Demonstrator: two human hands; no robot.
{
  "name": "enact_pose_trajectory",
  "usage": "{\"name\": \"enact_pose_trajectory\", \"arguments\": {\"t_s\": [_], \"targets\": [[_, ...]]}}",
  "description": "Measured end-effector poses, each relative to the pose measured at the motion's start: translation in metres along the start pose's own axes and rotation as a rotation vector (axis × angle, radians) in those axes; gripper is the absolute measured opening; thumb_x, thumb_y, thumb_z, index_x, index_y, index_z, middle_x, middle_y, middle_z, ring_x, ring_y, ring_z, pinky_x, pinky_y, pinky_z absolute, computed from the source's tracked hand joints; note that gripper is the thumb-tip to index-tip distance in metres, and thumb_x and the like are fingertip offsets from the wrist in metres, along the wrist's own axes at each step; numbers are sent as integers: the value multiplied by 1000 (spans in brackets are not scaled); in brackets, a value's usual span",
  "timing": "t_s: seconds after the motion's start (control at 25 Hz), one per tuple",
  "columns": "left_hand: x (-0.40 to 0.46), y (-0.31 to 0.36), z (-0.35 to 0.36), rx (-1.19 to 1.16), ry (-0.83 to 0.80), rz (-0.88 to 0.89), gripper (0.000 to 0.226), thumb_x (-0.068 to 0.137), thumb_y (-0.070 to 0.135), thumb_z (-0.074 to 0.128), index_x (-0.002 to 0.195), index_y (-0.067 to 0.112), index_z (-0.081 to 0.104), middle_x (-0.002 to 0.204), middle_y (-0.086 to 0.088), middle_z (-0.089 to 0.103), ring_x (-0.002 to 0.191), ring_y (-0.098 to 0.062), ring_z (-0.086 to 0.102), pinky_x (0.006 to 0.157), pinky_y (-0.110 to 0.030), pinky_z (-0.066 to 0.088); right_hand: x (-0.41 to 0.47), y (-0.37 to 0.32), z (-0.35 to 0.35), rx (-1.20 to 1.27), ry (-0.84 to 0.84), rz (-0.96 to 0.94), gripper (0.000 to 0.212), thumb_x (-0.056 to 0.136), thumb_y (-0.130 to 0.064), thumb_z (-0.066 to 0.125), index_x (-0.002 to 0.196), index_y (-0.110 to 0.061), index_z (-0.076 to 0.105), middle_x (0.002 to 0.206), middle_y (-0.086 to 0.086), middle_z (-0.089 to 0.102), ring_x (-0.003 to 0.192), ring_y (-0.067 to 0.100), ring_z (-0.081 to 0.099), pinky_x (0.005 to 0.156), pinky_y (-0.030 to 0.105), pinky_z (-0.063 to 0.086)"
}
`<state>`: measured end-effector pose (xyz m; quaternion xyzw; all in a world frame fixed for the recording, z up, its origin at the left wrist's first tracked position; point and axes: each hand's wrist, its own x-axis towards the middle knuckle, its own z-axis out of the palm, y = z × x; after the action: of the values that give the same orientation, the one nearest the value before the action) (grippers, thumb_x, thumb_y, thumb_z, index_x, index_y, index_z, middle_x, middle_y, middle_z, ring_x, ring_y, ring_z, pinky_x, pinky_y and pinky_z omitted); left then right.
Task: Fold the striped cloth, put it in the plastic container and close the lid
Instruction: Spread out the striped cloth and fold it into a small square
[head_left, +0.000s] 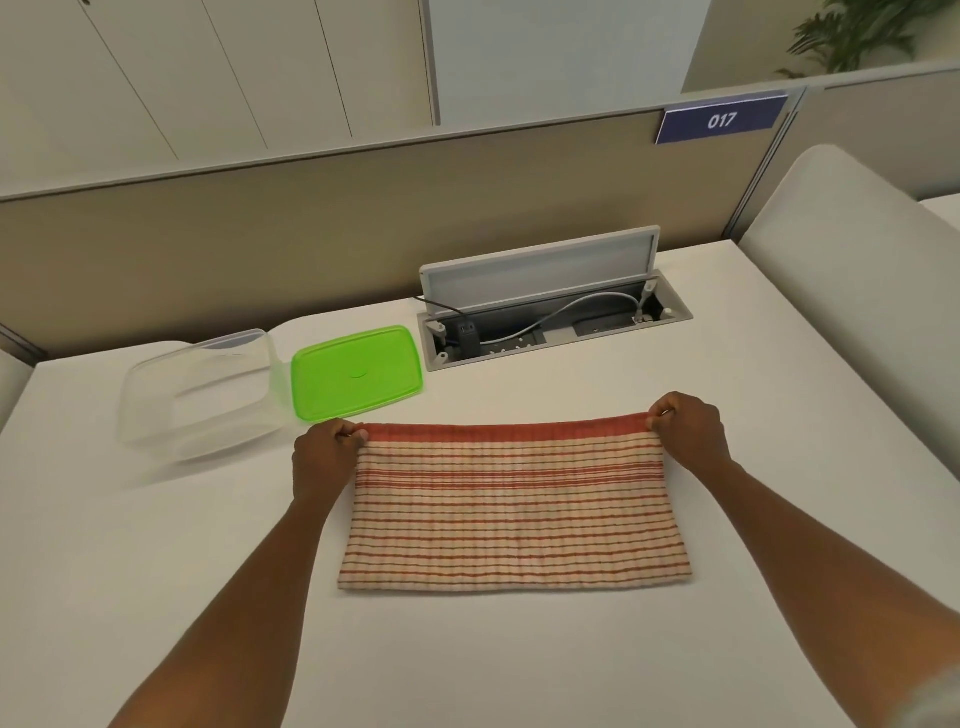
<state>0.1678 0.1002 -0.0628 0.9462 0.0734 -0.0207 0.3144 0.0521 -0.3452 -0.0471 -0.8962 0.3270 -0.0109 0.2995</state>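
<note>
Striped cloth (514, 506) lies flat on the white desk (156, 597) between my two forearms, its far edge pinched at both corners. My left hand (324, 457) is closed on the far left corner, and my right hand (691, 431) is closed on the far right corner. From these hands the cloth runs back toward my body, with its near edge resting on the desk.

I judge it soft, light and limp, a ribbed weave that will sag wherever it is unsupported, so the corners are the right places to hold. Its long axis runs from one hand to the other, and the red stripes run along it.

Just beyond my left hand sits the green lid (356, 371), and to the outside of that hand the clear plastic container (202, 392) stands open, touching the lid's edge.
</note>
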Motion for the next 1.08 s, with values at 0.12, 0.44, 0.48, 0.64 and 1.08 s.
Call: {"name": "enact_pose_trajectory", "arguments": {"t_s": [0.12, 0.44, 0.48, 0.64, 1.08], "targets": [[0, -3, 6, -25, 22, -26, 17, 86, 32, 66, 90, 17, 73, 91, -7, 75, 91, -30, 66, 82, -36, 46, 2, 3, 9, 17, 49, -50, 16, 90, -22, 64, 102, -13, 59, 99, 1, 67, 84, 21, 62, 73, 31, 46], [10, -5, 7, 65, -124, 37, 35, 77, 53, 69, 100, 26, 67, 106, -4, 66, 100, -24, 63, 88, -40, 48, -84, -90, 78, -76, -71, -391, 34, 91, -21, 63, 124, -21, 56, 130, 0, 60, 117, 18, 55, 100, 37, 46], [10, -6, 6, 85, -157, 57, 37, 75, 54, 72, 102, 30, 67, 107, -3, 63, 101, -23, 63, 87, -39, 49, -109, -109, 93, -53, -146, -462, 35, 90, -24, 64, 125, -22, 57, 131, -1, 59, 118, 17, 54, 102, 38, 46], [9, 1, 1, 153, -200, 92, 33, 70, 42, 79, 97, 31, 65, 104, -2, 57, 98, -24, 62, 81, -34, 45, -200, -174, 144, -60, -438, -691, 42, 84, -38, 69, 121, -22, 58, 121, -1, 62, 108, 19, 55, 92, 41, 49], [11, -1, -3, 225, -227, 153, 14, 82, 25, 67, 84, 21, 54, 101, -6, 60, 96, -29, 59, 80, -37, 45, -261, -177, 220, -434, -230, -918, 30, 74, -20, 80, 100, -14, 66, 84, 3, 69, 68, 17, 63, 60, 30, 55]]}}
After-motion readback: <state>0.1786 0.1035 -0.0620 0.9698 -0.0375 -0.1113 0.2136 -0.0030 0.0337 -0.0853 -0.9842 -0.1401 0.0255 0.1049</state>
